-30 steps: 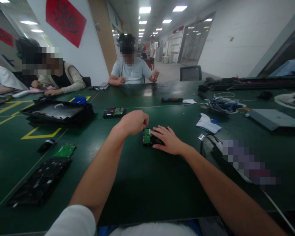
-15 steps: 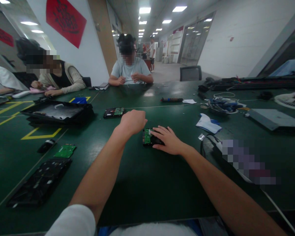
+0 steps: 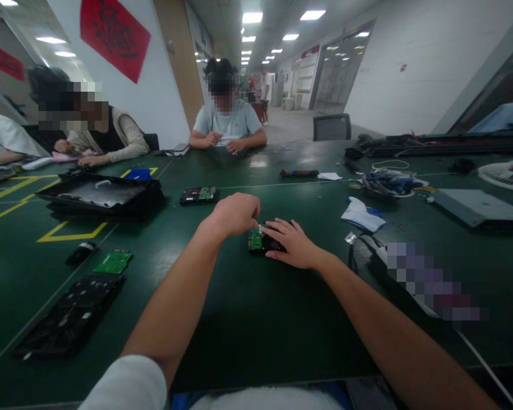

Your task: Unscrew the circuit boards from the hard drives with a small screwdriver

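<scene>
Left grip (image 3: 237,213) shifted rightward, hard drive (image 3: 256,240) under right grip (image 3: 294,245)

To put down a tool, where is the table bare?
Bare: the green tabletop between the left forearm and right forearm, and between left forearm and black rectangular tray. Crowded: right, around blue-white cables and grey metal box.

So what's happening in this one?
A person works at a green table with bare hands. The right hand lies over a hard drive with a green circuit board, and the left hand is curled at its upper edge; whether it grips anything is hidden. A second drive lies farther back, near a black tray. Across the table, another person sits with both hands raised near the tabletop.
</scene>
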### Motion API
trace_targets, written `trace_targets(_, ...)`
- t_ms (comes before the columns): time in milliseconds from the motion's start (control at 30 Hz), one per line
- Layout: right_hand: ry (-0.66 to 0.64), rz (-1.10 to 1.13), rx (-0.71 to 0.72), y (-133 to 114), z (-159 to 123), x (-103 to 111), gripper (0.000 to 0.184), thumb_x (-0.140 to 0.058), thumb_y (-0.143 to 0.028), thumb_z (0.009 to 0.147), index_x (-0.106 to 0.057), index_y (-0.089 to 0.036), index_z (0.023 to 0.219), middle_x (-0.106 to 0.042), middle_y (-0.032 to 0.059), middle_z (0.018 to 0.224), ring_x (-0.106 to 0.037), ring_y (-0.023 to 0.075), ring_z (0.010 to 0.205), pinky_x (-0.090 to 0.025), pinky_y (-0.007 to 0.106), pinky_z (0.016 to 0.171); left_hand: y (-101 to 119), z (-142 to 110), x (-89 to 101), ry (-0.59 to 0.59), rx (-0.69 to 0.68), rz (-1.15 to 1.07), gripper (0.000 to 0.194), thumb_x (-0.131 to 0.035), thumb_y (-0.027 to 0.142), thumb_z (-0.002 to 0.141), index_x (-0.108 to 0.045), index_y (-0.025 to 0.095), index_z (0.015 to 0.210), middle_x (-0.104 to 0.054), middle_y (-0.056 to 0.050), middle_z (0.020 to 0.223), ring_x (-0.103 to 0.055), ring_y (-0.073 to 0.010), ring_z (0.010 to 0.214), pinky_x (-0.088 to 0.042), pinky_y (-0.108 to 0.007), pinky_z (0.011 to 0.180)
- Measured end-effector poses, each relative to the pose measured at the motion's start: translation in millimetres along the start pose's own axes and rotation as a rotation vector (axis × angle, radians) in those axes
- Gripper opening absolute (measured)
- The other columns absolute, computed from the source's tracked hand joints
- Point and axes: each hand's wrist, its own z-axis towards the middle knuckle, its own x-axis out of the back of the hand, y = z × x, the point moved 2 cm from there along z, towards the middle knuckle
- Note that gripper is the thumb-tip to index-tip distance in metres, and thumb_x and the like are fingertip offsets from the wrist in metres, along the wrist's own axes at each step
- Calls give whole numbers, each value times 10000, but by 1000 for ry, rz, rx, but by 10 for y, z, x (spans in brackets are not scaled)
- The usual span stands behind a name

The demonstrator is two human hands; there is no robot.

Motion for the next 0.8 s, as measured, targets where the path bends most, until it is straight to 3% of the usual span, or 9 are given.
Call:
trace_targets(133, -7, -12, -5, -3, 0, 4, 731, -582, -568, 970, -359, -292, 1610, -314, 99, 1690, -221, 388, 1566, -155, 724, 1219, 26, -10, 12, 2, 176, 31, 444, -590, 565, 933, -745, 162, 1037, -769, -155, 1012, -724, -340, 994, -549, -398, 811)
trace_targets(233, -7, -22, -8, -10, -2, 10, 732, -581, -570, 971, -368, -274, 1606, -312, 104, 1690, -222, 385, 1566, -162, 714, 1223, 9, -1, 3, 24, 263, 71, 479, -459, 517, 1001, -761, 148, 1044, -768, -194, 1013, -728, -362, 1001, -556, -432, 817)
trace_targets(333, -4, -22, -5, -9, -3, 8, 729, -577, -573, 972, -367, -280, 1606, -313, 99, 1691, -226, 385, 1565, -162, 713, 1223, -22, 10, -14, 37, 206, 75, 350, -479, 359, 991, -761, 156, 1033, -775, -170, 1002, -735, -337, 982, -554, -416, 823)
trace_targets(433, 3, -19, -1, 0, -3, 3, 727, -578, -572, 971, -368, -287, 1606, -318, 98, 1688, -228, 389, 1564, -160, 716, 1221, -64, 8, -21, 29, 83, 26, 229, -604, 268, 918, -732, 181, 1087, -772, -116, 1072, -719, -292, 1042, -536, -370, 881)
trace_targets(600, 4, -10, 2, 0, -3, 3, 723, -580, -571, 969, -365, -305, 1606, -322, 100, 1686, -234, 394, 1561, -170, 726, 1211, -94, 8, -24, 10, -32, -22, 286, -696, 155, 843, -696, 170, 1129, -747, -93, 1154, -686, -250, 1108, -506, -327, 937)
trace_targets(700, 8, -11, 7, -7, -4, 6, 720, -578, -570, 970, -371, -301, 1605, -330, 104, 1682, -237, 395, 1559, -170, 722, 1213, -41, 17, -27, 21, 20, -13, 271, -722, 277, 867, -699, 163, 1111, -749, -112, 1136, -697, -279, 1082, -523, -350, 900)
trace_targets(800, 14, -11, 9, -6, -4, 3, 715, -571, -576, 972, -376, -301, 1603, -334, 104, 1680, -244, 396, 1557, -166, 722, 1214, 20, 8, -18, 56, 166, 42, 450, -632, 544, 921, -709, 141, 1106, -750, -175, 1102, -710, -357, 1049, -548, -426, 846)
